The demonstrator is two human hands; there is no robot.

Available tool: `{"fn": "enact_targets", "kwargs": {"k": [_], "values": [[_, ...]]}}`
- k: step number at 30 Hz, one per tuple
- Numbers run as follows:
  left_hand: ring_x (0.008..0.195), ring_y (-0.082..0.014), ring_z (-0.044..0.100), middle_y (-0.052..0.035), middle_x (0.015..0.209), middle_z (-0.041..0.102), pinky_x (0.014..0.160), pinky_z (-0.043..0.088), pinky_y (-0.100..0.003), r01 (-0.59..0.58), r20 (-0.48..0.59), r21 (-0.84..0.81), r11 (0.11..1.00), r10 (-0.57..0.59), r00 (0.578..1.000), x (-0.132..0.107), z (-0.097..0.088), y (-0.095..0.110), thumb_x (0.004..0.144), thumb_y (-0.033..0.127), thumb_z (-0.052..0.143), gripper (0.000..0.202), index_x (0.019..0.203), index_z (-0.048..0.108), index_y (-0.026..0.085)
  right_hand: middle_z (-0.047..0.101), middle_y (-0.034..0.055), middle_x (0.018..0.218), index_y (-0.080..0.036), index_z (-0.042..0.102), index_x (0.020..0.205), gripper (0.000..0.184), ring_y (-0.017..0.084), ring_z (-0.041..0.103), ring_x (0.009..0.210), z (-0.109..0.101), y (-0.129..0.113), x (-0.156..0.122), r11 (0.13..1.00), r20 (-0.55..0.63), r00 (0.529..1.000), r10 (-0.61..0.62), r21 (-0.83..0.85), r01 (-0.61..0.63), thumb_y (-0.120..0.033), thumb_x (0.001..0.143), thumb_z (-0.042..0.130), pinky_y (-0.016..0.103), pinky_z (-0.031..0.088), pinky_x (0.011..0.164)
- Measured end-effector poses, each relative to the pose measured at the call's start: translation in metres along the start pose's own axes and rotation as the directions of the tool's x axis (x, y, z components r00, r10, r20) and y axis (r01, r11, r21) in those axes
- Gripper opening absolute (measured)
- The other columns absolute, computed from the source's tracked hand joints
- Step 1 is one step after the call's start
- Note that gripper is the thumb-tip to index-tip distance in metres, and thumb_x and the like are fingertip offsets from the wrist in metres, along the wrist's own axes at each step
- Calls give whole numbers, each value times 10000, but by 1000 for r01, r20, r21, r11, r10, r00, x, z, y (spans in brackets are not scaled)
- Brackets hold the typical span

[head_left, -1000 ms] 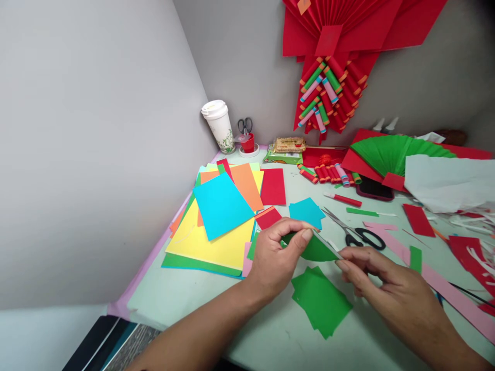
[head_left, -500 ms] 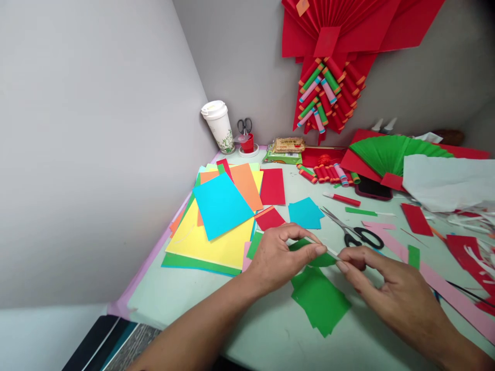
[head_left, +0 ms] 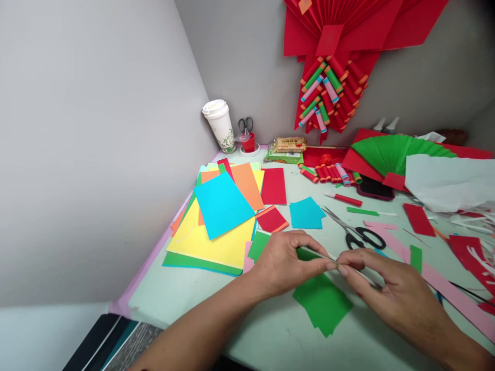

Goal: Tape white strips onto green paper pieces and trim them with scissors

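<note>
My left hand [head_left: 288, 263] and my right hand [head_left: 390, 288] meet fingertip to fingertip low over the table, both pinched on a small green paper piece [head_left: 309, 253] wound round a thin white stick [head_left: 363, 275]. Most of that piece is hidden by my fingers. Just below them lies a small stack of green paper squares [head_left: 323, 304]. Black-handled scissors [head_left: 358, 234] lie open a little beyond my right hand.
A pile of coloured sheets [head_left: 220, 221] lies at the left, with red [head_left: 273, 219] and blue [head_left: 306, 213] squares near it. Paper rolls [head_left: 328, 173], a green fan [head_left: 390, 152], a phone [head_left: 373, 189] and pink strips [head_left: 444, 286] fill the right. A cup [head_left: 219, 125] stands in the corner.
Both hands have come down towards the table. The green piece, spread wide a second ago, is now wound tight and mostly hidden between my fingers.
</note>
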State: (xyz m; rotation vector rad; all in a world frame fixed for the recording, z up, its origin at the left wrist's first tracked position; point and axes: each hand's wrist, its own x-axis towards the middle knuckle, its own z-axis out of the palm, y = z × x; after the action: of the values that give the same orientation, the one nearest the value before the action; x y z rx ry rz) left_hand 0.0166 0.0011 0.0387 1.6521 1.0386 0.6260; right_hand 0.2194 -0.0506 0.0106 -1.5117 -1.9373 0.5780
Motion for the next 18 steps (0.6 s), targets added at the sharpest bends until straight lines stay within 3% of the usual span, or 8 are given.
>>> {"fn": "enact_targets", "kwargs": {"k": [5, 10, 15, 18], "values": [[781, -175, 681, -47, 843, 770, 705, 499, -248, 3, -5, 38, 999, -3, 1000, -1, -3, 2, 803, 297, 720, 134, 807, 782, 178, 748, 8, 801, -278, 721, 854, 203, 194, 711, 706, -1, 3, 0, 1000, 9, 1000, 4, -22, -4, -388, 899, 557, 257, 562, 618], [841, -189, 683, -49, 880, 777, 728, 495, -266, 1, 59, 27, 1000, -2, 998, -1, -8, 4, 880, 273, 607, 203, 887, 793, 193, 751, 17, 827, -274, 727, 873, 229, 200, 713, 711, -3, 7, 1, 999, 17, 999, 36, -28, -36, -402, 906, 541, 261, 571, 611], [825, -186, 680, -61, 893, 767, 744, 516, -267, 57, 88, -138, 989, -46, 995, -1, -3, 0, 765, 381, 777, 265, 936, 782, 178, 754, 12, 856, -275, 714, 896, 188, 196, 718, 765, -2, 5, 0, 998, 51, 996, -67, 7, 67, -337, 918, 538, 269, 564, 658], [797, -181, 667, -58, 836, 760, 713, 495, -264, 42, 80, -84, 996, -35, 996, 0, -1, -2, 775, 420, 768, 251, 830, 784, 176, 744, 24, 860, -267, 708, 914, 194, 196, 710, 778, 0, 1, -3, 996, 48, 996, -78, 47, 75, -336, 933, 528, 279, 562, 677]]}}
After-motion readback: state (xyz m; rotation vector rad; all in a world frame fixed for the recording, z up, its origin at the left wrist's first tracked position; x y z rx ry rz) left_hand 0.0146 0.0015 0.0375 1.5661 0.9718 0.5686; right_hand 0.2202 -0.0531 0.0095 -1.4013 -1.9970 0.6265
